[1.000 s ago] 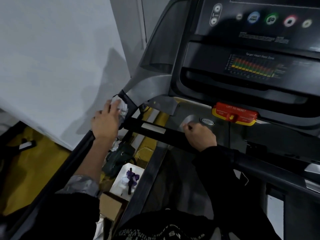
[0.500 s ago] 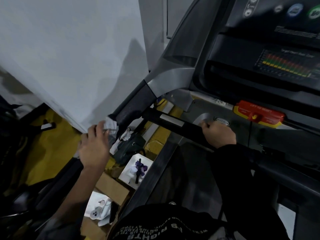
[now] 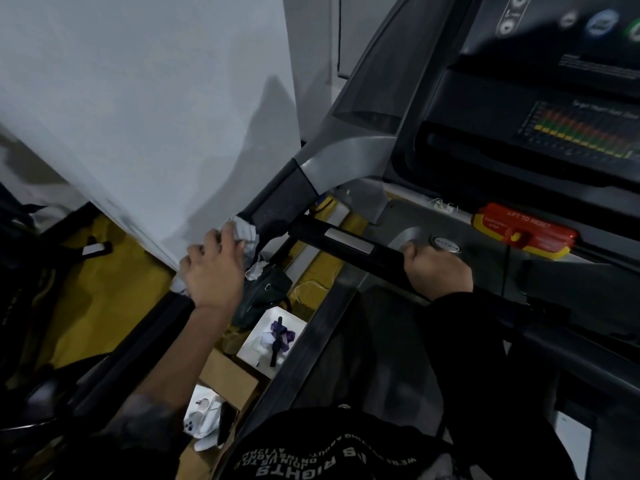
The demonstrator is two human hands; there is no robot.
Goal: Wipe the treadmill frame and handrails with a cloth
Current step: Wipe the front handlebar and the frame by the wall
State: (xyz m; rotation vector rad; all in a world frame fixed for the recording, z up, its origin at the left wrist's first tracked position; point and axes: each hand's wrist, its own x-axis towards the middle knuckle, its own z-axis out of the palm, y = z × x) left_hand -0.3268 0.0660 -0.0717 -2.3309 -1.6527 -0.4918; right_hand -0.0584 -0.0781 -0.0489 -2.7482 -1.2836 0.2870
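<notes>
The left hand (image 3: 213,271) lay over the left handrail (image 3: 138,348), its fingers (image 3: 230,237) curled around the rail and pressing a crumpled white cloth (image 3: 246,231) against it; the cloth showed bunched ahead of the fingertips and again under the heel of the hand, so it wrapped the rail rather than lying beside it; the rail's long axis ran from the lower left edge of the view up and to the right, toward the grey upright of the treadmill frame (image 3: 332,164); the padded grip section (image 3: 280,206) lay just beyond the cloth along that same line, between the hand and the upright; any next stroke, I judged, would have to follow that axis, either up toward the frame joint or back down toward the body; the left hand was plainly the nearer one for this; the right hand (image 3: 438,271) was closed in a fist around the front crossbar (image 3: 346,242), well apart from the cloth, just below the red stop switch (image 3: 524,230) at the console's lower edge, seemingly only bracing.
</notes>
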